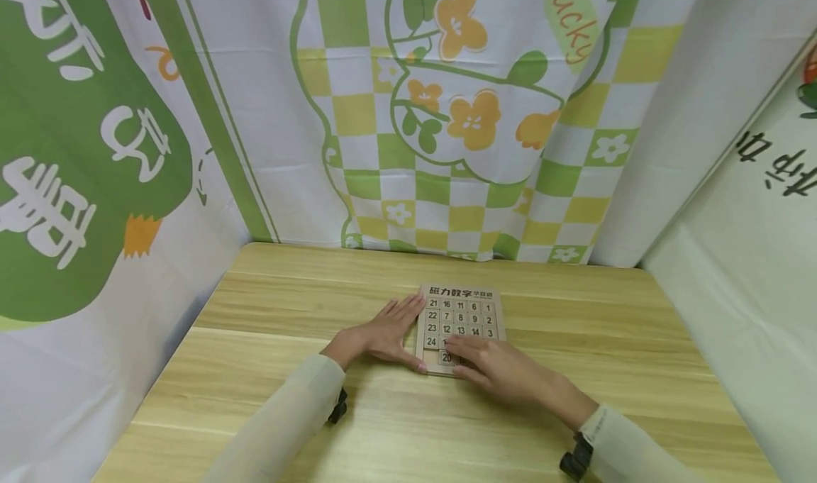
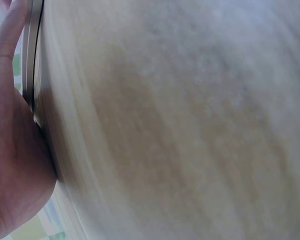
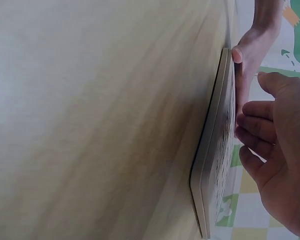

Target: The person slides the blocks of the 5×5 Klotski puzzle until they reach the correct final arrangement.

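A wooden sliding number puzzle (image 1: 418, 341) lies flat on the table, with numbered square tiles in rows under a printed heading. My left hand (image 1: 386, 332) rests at its left side, fingers stretched along the edge and thumb at the lower left corner. Over the lower right part, my right hand (image 1: 507, 371) touches the tiles with its fingertips, hiding several of them. The tile numbered 20 (image 1: 447, 357) sits in the bottom row, beside a bare slot at the lower left. In the right wrist view, the puzzle's edge (image 3: 208, 165) shows below the loosely bent right fingers.
The light wooden table (image 1: 268, 298) reaches back to a patterned curtain (image 1: 357, 114) with checks and flowers. Printed cloth hangs on the left (image 1: 153, 242) and right (image 1: 734, 256) sides. Dark wrist straps (image 1: 577, 457) sit over the sleeves.
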### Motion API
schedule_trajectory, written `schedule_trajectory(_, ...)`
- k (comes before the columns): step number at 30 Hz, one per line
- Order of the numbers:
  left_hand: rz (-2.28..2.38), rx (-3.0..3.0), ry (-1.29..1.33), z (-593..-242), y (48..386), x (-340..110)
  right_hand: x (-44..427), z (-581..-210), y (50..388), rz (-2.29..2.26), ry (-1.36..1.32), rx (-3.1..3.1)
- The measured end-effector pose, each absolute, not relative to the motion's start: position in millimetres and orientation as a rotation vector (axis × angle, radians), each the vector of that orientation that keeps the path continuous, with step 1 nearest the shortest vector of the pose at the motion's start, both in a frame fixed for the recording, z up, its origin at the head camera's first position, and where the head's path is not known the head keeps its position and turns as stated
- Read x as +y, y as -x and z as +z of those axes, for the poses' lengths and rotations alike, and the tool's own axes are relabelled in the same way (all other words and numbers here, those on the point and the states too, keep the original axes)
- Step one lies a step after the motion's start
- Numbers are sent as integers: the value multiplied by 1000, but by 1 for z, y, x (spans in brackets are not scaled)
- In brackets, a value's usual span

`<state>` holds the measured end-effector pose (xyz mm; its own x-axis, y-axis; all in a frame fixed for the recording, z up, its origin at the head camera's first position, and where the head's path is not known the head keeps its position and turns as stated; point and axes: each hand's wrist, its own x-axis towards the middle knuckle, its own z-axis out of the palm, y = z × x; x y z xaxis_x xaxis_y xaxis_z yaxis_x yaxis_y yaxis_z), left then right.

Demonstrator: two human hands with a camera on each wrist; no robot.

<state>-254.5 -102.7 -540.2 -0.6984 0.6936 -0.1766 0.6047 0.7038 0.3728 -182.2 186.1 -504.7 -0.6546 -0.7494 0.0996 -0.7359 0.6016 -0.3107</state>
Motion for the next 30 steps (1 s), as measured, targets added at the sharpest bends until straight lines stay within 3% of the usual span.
schedule_trajectory(20,427,2603,-1019,-541,255,-105,156,-510,231,-485,1240,2827)
schedule_trajectory(30,441,2593,-1011,-540,254,-104,149,-514,238,-445,1205,2831)
